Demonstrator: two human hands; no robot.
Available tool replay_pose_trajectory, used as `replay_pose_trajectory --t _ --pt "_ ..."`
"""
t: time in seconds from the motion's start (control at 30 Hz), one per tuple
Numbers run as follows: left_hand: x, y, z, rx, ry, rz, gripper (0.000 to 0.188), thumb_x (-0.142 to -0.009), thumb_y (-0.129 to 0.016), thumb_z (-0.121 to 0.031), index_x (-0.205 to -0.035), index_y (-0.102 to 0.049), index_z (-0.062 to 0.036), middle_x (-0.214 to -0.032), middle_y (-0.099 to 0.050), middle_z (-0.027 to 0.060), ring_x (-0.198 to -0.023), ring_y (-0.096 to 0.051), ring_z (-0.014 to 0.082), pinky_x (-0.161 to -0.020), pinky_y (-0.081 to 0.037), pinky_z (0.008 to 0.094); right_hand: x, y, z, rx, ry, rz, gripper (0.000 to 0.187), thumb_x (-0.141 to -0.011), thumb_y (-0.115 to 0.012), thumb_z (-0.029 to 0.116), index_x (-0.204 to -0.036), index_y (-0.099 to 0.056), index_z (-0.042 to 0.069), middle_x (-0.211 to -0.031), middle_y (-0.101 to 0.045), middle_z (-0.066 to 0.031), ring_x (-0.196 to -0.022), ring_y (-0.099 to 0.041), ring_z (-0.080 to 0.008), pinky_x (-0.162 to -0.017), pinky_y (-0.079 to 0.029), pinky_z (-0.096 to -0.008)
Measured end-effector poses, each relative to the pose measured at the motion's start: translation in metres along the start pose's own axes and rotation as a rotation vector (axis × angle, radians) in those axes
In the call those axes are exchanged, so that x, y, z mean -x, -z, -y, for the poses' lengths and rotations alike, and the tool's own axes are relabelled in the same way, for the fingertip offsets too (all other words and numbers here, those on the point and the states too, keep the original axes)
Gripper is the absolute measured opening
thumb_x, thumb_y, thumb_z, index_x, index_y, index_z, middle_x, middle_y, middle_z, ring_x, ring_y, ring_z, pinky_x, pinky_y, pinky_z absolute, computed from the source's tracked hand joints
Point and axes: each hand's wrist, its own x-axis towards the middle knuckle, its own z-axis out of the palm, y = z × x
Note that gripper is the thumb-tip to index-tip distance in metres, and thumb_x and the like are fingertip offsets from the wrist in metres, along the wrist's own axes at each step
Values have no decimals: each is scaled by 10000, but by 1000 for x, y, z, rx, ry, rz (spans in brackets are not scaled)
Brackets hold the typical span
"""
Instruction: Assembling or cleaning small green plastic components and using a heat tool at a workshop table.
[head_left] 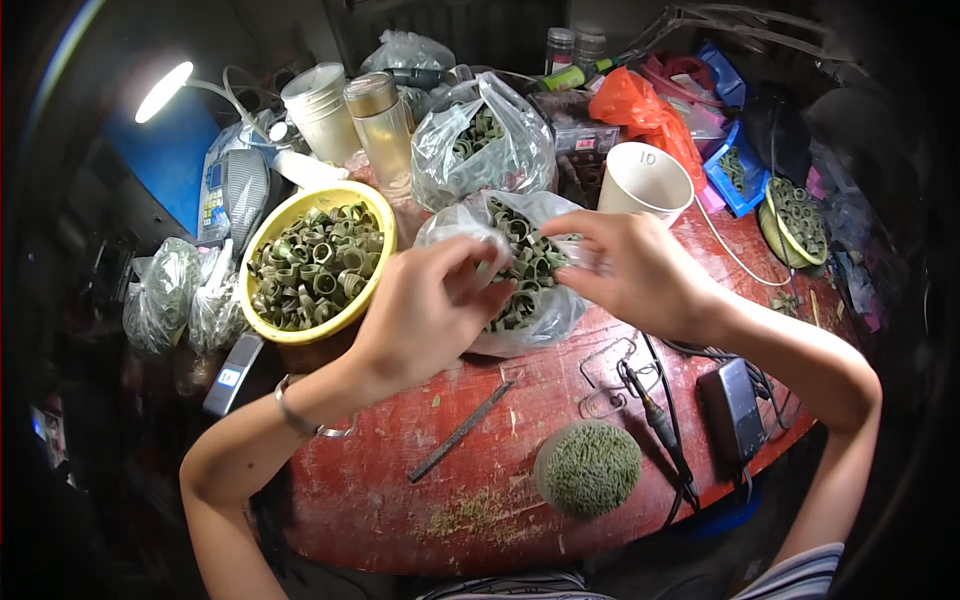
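Note:
A clear plastic bag (562, 318) full of small dark-green ring-shaped pieces (520, 250) sits in the middle of the red table, its mouth open towards me. My left hand (432, 300) has its fingers curled on the bag's left rim, where the plastic is blurred. On the opposite side, my right hand (640, 272) pinches the right rim between thumb and fingers. Left of the bag stands a yellow basin (262, 318) heaped with similar green rings. Behind it rests a second clear bag (500, 150) with more of these pieces.
Nearer me on the red table (370, 500) lie a thin dark rod (460, 432), a round container of green granules (588, 468), a corded pen-like tool (655, 420) and a black box (732, 408). A white cup (645, 180), a lidded bottle (380, 130) and a lamp (165, 92) stand behind.

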Motion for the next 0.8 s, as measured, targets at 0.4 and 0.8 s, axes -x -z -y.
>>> replay_pose_trajectory --t 0.4,0.8 --pt "11 2 17 -549 -39 -123 327 -685 -634 17 -973 -480 20 -940 -485 150 -662 -531 235 -511 -432 328 37 -1 -49 32 -34 141 300 -776 -509 3 -1071 -553 28 -725 -586 -177 -691 -595 -329 -622 -472 -382" --pt "-22 -30 32 -454 -392 -71 202 -641 -668 59 -835 -629 17 -766 -582 91 -608 -573 179 -511 -458 269 20 12 -86 -238 -284 339 307 -793 -521 31 -1098 -554 24 -763 -613 -160 -701 -645 -213 -651 -514 -306"
